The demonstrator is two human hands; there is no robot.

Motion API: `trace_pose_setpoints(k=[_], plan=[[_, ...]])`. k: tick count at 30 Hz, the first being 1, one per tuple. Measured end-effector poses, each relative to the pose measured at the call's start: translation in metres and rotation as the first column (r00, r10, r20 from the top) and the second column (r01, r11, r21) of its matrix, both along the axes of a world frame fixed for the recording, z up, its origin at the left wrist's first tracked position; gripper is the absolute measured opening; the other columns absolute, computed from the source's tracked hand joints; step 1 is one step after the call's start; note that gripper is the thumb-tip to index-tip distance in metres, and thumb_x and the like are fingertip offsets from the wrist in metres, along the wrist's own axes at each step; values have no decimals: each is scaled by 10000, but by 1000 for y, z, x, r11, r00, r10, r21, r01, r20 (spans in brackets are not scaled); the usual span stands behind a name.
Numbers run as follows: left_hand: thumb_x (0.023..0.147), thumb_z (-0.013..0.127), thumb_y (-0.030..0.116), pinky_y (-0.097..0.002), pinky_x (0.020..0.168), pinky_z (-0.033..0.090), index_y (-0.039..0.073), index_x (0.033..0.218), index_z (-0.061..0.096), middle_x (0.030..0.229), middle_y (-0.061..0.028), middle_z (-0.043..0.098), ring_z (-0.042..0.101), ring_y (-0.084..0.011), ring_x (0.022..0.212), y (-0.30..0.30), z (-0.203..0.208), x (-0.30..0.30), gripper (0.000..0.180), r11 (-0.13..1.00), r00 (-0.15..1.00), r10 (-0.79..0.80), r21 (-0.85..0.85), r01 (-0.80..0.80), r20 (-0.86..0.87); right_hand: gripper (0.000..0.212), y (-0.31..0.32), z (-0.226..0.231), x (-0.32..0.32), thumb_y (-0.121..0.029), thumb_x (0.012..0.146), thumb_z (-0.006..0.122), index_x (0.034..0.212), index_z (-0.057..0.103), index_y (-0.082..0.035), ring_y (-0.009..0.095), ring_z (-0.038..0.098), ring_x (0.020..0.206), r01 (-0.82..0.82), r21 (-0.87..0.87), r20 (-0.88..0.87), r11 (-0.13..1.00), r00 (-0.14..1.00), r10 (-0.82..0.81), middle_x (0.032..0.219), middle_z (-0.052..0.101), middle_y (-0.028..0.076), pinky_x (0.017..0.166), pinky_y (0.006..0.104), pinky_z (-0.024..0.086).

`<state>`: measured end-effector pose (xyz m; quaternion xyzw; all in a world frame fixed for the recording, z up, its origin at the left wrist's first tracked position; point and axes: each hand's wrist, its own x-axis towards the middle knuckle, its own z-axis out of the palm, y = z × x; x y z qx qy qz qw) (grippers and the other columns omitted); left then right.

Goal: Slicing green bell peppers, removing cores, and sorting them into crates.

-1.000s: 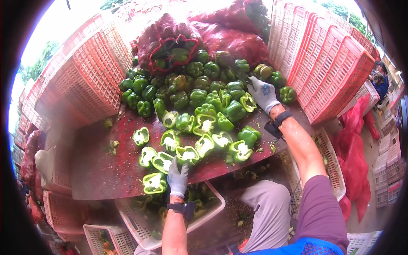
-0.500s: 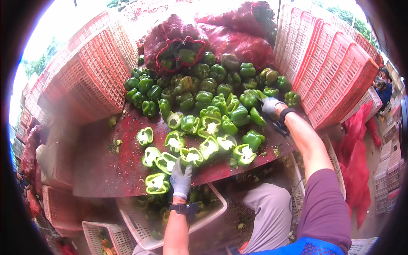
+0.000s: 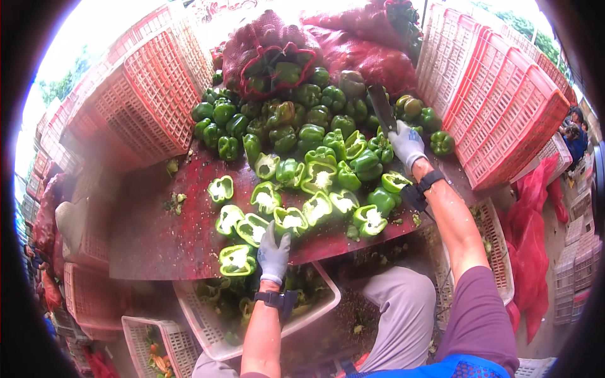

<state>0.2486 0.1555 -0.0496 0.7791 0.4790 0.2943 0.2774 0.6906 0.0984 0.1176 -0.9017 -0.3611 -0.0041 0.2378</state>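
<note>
My right hand (image 3: 407,144), in a grey glove, grips a knife (image 3: 381,108) at the far right of the pile. Its broad dark blade points up and away over whole green bell peppers (image 3: 311,136). My left hand (image 3: 273,257), gloved too, is at the table's near edge with its fingers apart. Its fingertips are beside a halved pepper (image 3: 290,220), and another pepper half (image 3: 237,260) lies just left of it. Several more cut halves, pale inside and mostly facing up, are spread across the near middle of the table.
The red-stained table (image 3: 164,246) has seeds and scraps on it. Red mesh sacks (image 3: 365,60) of peppers stand behind the pile. Stacked pink crates rise at left (image 3: 161,88) and right (image 3: 504,107). Below the near edge is a white crate (image 3: 333,301) holding pepper pieces.
My right hand has come slightly nearer on the right of the pile, and the knife blade now shows plainly, raised. My left hand stays by the cut halves. The whole view has shifted a little.
</note>
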Motion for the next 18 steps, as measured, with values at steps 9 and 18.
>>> trace_pose_setpoints(k=[9, 18], plan=[[917, 715, 305, -453, 1072, 473, 29, 1463, 522, 1353, -243, 626, 600, -399, 1246, -4, 5, -1, 642, 999, 999, 33, 15, -33, 4, 372, 114, -14, -32, -295, 968, 557, 1215, 680, -46, 433, 703, 1095, 42, 6, 20, 999, 999, -42, 1126, 746, 223, 969, 535, 535], [909, 719, 326, -449, 1069, 478, 53, 1471, 517, 1361, -232, 623, 596, -386, 1261, -1, 7, -7, 656, 1000, 1000, 20, -16, -20, -22, 435, 117, -27, -15, -248, 940, 562, 1278, 700, -13, 373, 695, 1174, -207, -398, -161, 894, 975, 155, 1235, 718, 231, 988, 480, 555]])
